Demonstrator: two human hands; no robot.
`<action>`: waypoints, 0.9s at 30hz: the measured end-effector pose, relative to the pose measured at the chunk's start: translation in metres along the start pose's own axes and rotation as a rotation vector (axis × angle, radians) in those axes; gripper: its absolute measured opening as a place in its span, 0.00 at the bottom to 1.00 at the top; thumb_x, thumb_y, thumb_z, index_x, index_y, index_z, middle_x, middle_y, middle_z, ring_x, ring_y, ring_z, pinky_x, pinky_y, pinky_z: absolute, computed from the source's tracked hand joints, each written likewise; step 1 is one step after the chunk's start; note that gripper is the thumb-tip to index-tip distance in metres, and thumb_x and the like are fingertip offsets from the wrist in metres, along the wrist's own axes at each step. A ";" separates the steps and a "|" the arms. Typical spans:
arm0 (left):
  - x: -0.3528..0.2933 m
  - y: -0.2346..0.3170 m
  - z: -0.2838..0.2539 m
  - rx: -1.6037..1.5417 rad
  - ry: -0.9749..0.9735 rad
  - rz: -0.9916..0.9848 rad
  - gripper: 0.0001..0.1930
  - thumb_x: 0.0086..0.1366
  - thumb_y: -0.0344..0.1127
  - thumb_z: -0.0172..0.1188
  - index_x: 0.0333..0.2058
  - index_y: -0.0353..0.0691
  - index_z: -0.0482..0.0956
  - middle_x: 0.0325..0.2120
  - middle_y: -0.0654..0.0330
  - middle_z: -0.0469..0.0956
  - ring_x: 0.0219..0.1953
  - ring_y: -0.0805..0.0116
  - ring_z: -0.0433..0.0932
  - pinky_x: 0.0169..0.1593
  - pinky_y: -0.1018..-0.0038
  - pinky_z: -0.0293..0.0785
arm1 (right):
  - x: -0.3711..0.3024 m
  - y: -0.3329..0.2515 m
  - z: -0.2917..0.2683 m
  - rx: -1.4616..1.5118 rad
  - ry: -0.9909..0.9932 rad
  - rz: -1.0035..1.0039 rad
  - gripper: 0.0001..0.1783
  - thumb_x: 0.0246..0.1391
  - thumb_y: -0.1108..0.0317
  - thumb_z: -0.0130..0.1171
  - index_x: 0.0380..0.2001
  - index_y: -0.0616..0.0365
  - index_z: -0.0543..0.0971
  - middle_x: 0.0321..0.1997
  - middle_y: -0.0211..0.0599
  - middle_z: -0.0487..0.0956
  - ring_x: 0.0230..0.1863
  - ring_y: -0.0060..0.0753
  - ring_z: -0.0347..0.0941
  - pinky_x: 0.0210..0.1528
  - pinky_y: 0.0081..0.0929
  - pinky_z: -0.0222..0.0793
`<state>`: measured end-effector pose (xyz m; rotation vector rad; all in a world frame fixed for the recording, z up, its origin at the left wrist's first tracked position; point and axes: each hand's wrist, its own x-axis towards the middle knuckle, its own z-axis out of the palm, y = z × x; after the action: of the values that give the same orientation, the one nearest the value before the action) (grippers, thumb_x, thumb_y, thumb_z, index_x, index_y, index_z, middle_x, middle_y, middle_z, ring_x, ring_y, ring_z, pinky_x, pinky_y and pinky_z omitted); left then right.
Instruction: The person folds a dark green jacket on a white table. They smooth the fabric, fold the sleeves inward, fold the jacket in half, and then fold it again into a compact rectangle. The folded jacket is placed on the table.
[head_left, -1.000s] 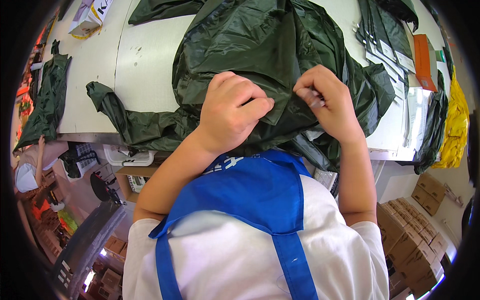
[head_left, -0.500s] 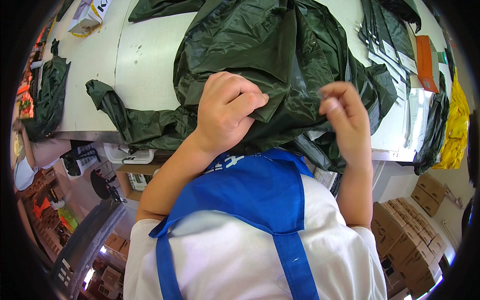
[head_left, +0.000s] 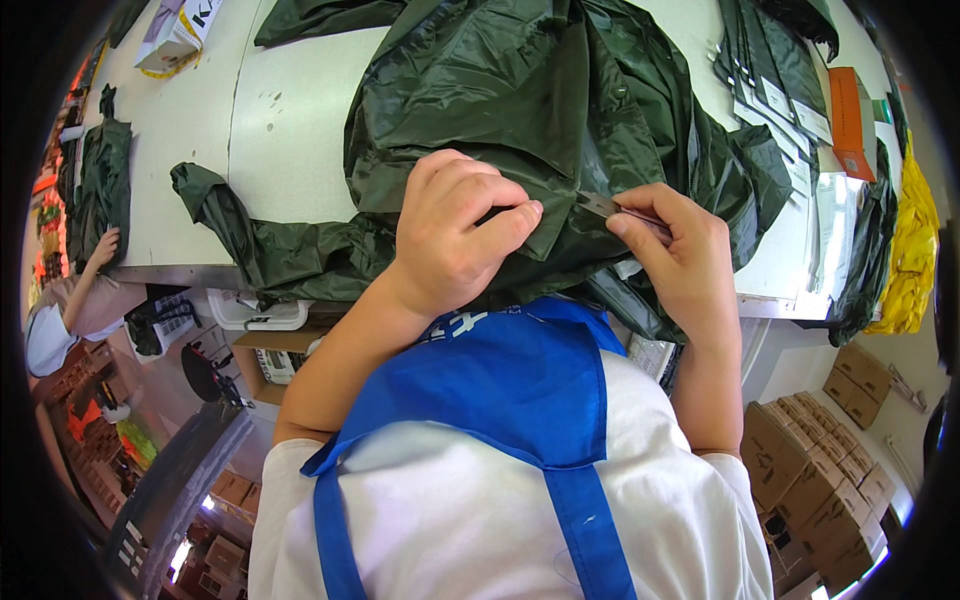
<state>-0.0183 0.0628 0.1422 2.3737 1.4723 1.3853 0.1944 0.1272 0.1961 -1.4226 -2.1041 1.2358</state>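
A dark green, shiny garment [head_left: 480, 90] lies crumpled over the table edge in front of me, one sleeve stretched out to the left. My left hand [head_left: 450, 222] is closed, pinching a flap of it between thumb and fingers. In my right hand [head_left: 682, 255] is a small pair of metal thread snips [head_left: 600, 204], held between thumb and fingers. The snips point left, their tip at the fabric close beside the pinched flap. Whether the blades touch a thread is too small to tell.
The white table [head_left: 300, 110] holds more green garments [head_left: 770, 70] with paper tags at the right, near an orange box [head_left: 852, 120]. Yellow garments [head_left: 908, 250] hang beyond. Another person's hand [head_left: 104, 248] touches green cloth at far left. Cartons [head_left: 815, 480] are stacked lower right.
My right hand has moved left and turned inward, bringing the snips to the fabric by my left hand. The left hand keeps its pinch. At far left, the other person's hand has reached onto green cloth.
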 end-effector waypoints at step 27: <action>-0.001 0.002 -0.001 0.054 0.035 0.010 0.08 0.43 0.24 0.64 0.26 0.42 0.79 0.26 0.64 0.75 0.29 0.64 0.73 0.38 0.66 0.68 | -0.003 0.022 0.018 0.395 0.068 0.116 0.11 0.47 0.74 0.65 0.34 0.65 0.78 0.29 0.32 0.79 0.33 0.17 0.74 0.39 0.16 0.69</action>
<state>-0.0176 0.0600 0.1431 2.4035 1.5274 1.4144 0.1969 0.1194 0.1692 -1.3942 -1.6350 1.5206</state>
